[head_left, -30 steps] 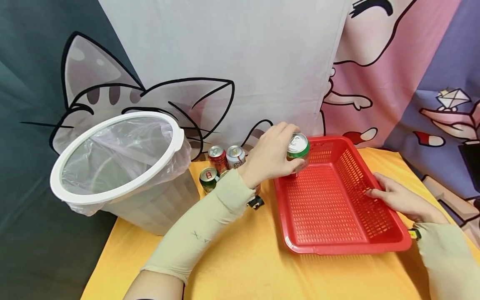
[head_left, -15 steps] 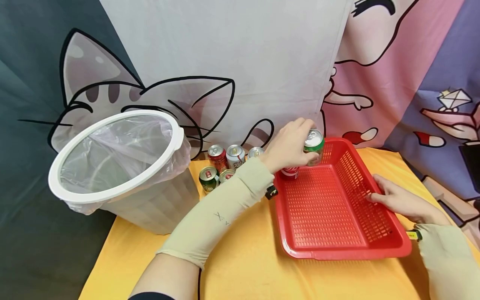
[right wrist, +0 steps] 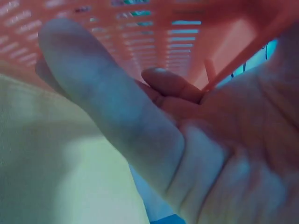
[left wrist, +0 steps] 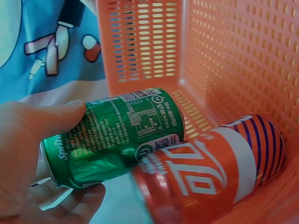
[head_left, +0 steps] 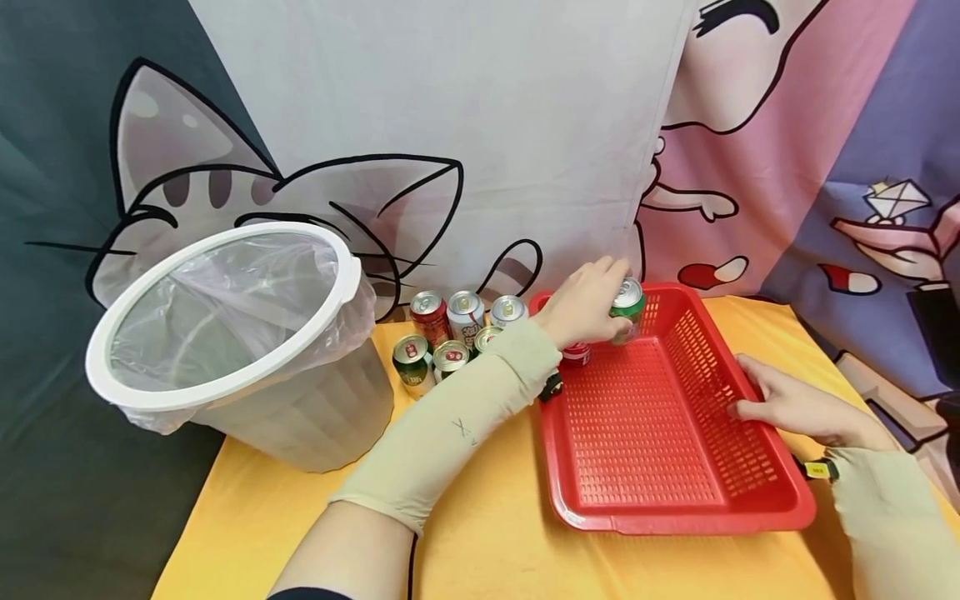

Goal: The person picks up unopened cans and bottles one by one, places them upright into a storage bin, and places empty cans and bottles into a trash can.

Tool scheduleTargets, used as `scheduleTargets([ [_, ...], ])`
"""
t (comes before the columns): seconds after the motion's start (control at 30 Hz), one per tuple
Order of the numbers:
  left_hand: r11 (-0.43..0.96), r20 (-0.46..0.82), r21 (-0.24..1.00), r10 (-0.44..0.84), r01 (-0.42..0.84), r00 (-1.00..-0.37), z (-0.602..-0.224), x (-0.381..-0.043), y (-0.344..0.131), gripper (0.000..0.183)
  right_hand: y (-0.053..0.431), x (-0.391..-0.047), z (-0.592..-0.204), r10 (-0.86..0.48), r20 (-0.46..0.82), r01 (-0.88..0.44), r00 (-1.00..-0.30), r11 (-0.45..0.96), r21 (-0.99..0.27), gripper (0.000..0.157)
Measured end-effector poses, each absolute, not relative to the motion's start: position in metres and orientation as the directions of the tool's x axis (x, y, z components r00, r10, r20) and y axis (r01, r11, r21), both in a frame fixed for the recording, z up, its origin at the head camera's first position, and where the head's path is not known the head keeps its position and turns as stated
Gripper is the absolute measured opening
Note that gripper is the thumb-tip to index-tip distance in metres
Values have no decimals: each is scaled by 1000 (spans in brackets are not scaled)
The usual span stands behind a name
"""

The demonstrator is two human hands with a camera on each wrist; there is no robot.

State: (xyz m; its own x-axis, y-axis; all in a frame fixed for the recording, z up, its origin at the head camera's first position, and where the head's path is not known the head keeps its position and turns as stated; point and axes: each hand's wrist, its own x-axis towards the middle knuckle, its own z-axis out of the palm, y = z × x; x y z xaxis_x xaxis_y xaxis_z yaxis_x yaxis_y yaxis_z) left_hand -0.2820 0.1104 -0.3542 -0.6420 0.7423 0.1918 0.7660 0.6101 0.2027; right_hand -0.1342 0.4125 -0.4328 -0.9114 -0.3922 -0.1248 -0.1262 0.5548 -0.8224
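My left hand (head_left: 581,304) grips a green Sprite can (head_left: 630,302) at the far end of a red plastic basket (head_left: 637,425). In the left wrist view the thumb lies across the Sprite can (left wrist: 117,137) and fingers curl beneath it. A red Coca-Cola can (left wrist: 201,177) sits right beside it in the basket; in the head view the forearm and hand partly hide this Coca-Cola can (head_left: 576,354). With thumb inside and fingers outside, my right hand (head_left: 798,404) holds the basket's right rim. The right wrist view shows that hand (right wrist: 219,135) against the perforated wall.
Left of the basket several drink cans stand grouped, among them a dark red can (head_left: 430,317) and a green can (head_left: 412,362). A grey bin (head_left: 330,417) lined with a clear bag stands at the left. Printed cloth (head_left: 540,125) hangs behind the yellow-covered table (head_left: 480,517).
My left hand has carried the Sprite can rightward over the basket, then lowered it inside. The Coca-Cola can and more of the grouped cans show now. My right hand stays on the rim.
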Motion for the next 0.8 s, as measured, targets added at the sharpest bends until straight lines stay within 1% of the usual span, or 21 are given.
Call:
scheduleTargets([
  [0.07, 619, 176, 193, 742, 761, -647, -359, -283, 111, 66, 413, -134, -432, -410, -136, -130, -902, 558, -820, 59],
  [0.27, 639, 125, 185, 738, 747, -663, -370, -284, 115, 70, 413, -132, -426, -449, -209, -76, -869, 538, -840, 71],
  [0.37, 637, 103, 179, 745, 749, -659, -371, -283, 117, 71, 413, -132, -424, -456, -220, -67, -862, 533, -843, 73],
  [0.57, 662, 43, 149, 738, 735, -674, -376, -282, 123, 71, 412, -131, -426, -459, -224, -54, -859, 518, -853, 72],
  [0.7, 675, 12, 120, 732, 728, -681, -380, -282, 127, 75, 412, -131, -427, -466, -216, -56, -858, 503, -863, 68],
  [0.8, 677, -12, 104, 734, 729, -679, -382, -280, 128, 75, 412, -131, -428, -468, -207, -59, -859, 492, -869, 66],
])
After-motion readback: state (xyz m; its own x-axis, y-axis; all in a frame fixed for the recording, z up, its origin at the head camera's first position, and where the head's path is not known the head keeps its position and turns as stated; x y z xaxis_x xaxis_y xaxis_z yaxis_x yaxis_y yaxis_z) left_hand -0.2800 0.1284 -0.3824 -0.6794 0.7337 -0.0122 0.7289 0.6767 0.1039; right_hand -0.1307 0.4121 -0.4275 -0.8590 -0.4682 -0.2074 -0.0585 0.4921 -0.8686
